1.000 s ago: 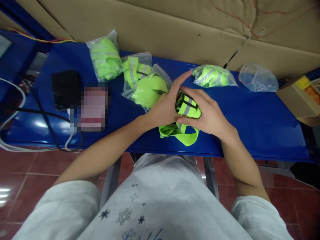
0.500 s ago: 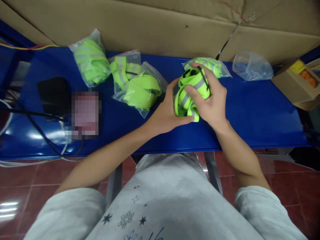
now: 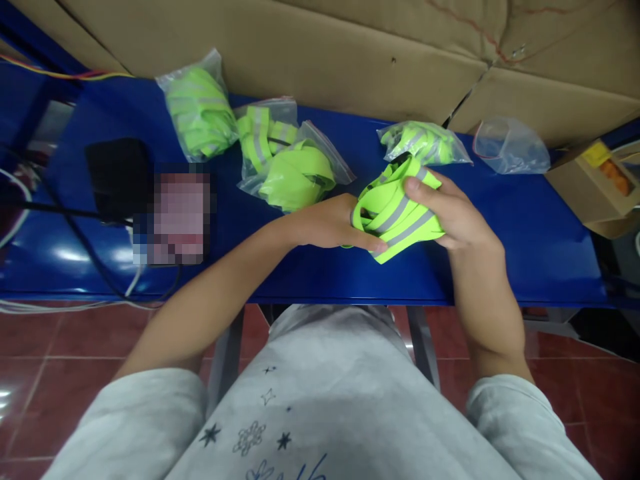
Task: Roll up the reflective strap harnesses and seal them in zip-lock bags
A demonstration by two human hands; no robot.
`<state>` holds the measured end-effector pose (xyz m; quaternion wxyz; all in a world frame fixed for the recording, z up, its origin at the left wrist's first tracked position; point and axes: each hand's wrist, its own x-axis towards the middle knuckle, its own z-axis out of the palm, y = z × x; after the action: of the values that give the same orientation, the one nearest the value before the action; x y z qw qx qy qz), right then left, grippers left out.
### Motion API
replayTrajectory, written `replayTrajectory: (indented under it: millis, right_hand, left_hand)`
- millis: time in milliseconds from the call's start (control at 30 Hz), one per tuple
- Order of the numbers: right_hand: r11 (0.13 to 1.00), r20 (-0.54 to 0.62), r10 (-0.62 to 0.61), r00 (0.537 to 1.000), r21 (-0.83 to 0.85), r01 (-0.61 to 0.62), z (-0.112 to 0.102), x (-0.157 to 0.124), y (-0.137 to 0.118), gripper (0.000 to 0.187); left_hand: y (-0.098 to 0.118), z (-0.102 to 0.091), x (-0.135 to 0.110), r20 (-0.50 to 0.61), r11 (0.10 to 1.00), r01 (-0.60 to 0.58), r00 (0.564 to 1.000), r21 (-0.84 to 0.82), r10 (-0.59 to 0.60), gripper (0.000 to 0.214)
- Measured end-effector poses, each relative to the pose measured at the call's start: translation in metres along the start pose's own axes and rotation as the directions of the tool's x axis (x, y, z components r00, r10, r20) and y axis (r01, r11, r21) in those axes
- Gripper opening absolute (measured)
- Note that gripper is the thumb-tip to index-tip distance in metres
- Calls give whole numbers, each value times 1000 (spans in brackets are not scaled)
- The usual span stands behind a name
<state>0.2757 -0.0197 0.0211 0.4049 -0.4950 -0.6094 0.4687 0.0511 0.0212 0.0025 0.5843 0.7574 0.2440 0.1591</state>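
Observation:
Both my hands hold a bundled neon-yellow reflective strap point(image 3: 400, 210) with grey stripes, just above the table's front half. My left hand point(image 3: 340, 223) grips its left side, thumb along the lower edge and the other fingers mostly hidden behind it. On the right, my right hand point(image 3: 453, 207) is closed round the bundle, thumb pressed on its upper face. Just behind the bundle lies a clear bag of similar straps point(image 3: 425, 143). To the left of my left hand are two overlapping clear bags with neon straps, the nearer one point(image 3: 297, 177) and the farther one point(image 3: 263, 137).
Another strap-filled bag point(image 3: 200, 110) stands at the back left. An unfilled clear bag point(image 3: 513, 147) and an open cardboard box point(image 3: 585, 187) are at the right. A black box-shaped object point(image 3: 120, 177), cables and a blurred item point(image 3: 179, 213) occupy the left of the blue table point(image 3: 530, 247).
The strap bundle has turned and come slightly nearer to me, now showing long parallel striped bands. My right hand has shifted right and lower, still holding it.

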Motion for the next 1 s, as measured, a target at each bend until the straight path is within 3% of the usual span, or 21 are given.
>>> replayTrajectory:
  millis: [100, 167, 300, 367, 433, 500, 533, 633, 733, 867, 933, 1000]
  right_hand:
    - [984, 53, 131, 990, 113, -136, -2, 2, -2, 60]
    - [976, 55, 165, 985, 138, -171, -4, 3, -3, 60]
    - [963, 46, 192, 980, 183, -198, -8, 4, 1, 57]
    - [964, 42, 179, 983, 191, -184, -12, 5, 4, 55]
    - [983, 16, 118, 993, 138, -119, -16, 9, 9, 56]
    - [1000, -28, 5, 1000, 17, -4, -20, 15, 14, 58]
    - [997, -44, -61, 997, -56, 58, -21, 17, 16, 60]
    - [948, -103, -226, 969, -254, 194, -22, 23, 19, 62]
    - [911, -184, -308, 933, -339, 234, -19, 22, 19, 61]
    - [959, -197, -236, 952, -207, 195, -11, 19, 19, 57]
    - [994, -227, -104, 968, -45, 96, -5, 17, 18, 52]
    - [994, -289, 8, 957, 110, 25, 4, 15, 17, 50]
  left_hand:
    - [4, 7, -1, 7, 998, 31, 999, 59, -31, 49]
    - [5, 12, 0, -76, 987, 18, 997, 158, -6, 54]
    - [-2, 18, 1, -233, 965, 12, 971, 263, 52, 99]
    - [-8, 19, 3, -284, 963, -67, 948, 261, 143, 117]
    - [-14, 19, 6, -331, 922, -217, 886, 321, 324, 123]
    - [-16, 19, 7, -345, 837, -330, 798, 435, 494, 117]
    - [-16, 20, 7, -338, 805, -346, 774, 483, 536, 110]
    - [-9, 22, 3, -367, 793, -303, 761, 529, 535, 92]
    - [1, 25, -3, -451, 823, -271, 730, 499, 514, 76]
    - [7, 29, -7, -485, 785, -309, 649, 537, 587, 53]
    - [8, 31, -8, -444, 749, -308, 651, 586, 615, 50]
    - [8, 34, -8, -418, 738, -265, 684, 621, 597, 54]
